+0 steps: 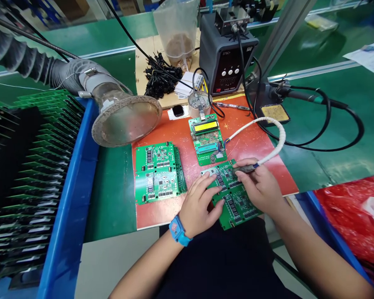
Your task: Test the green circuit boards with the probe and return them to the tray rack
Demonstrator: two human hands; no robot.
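Note:
My right hand (259,187) pinches a dark probe connector (247,168) on the end of a white-sleeved cable (280,139). Its tip meets the upper part of a green circuit board (233,203) with two digit displays, near the edge of the red mat. Across the left side of this board lies my left hand (202,203), fingers spread and thumb apart; a blue wrist strap (178,231) is on that wrist. The cable runs to a green programmer board (207,139) with a yellow-lit screen, just beyond. What lies under my left palm is hidden.
Left on the red mat (162,216) stands a stack of circuit boards (157,172). A fume hose (127,120) overhangs the mat. A blue bin (65,199) holds rows of boards. Behind are a soldering station (227,58) and iron (305,95); red plastic (355,211) fills a right-hand bin.

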